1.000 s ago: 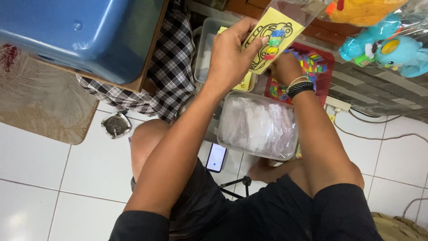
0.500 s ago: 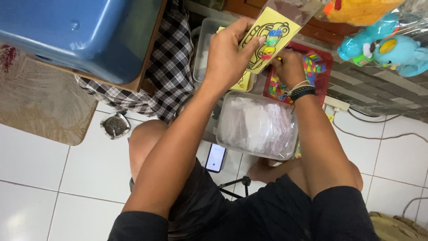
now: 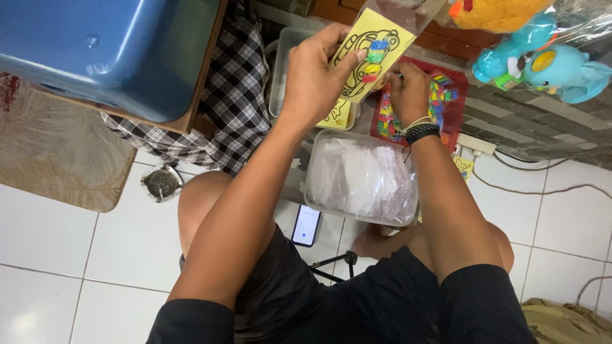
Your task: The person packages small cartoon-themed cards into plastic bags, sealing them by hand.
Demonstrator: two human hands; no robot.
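Left hand (image 3: 313,79) grips yellow card (image 3: 366,54), long axis tilted up-right.

Plastic tub (image 3: 362,181) and red tray (image 3: 451,108) crowd the front — white floor tiles (image 3: 57,255) leftward lie open.

Card (image 3: 370,54) above tray (image 3: 454,108), tub (image 3: 360,178) nearer, phone (image 3: 306,225) nearest.

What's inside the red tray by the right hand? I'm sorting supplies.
The red tray holds many small colourful pieces. The right hand covers its middle, so what lies beneath cannot be seen.
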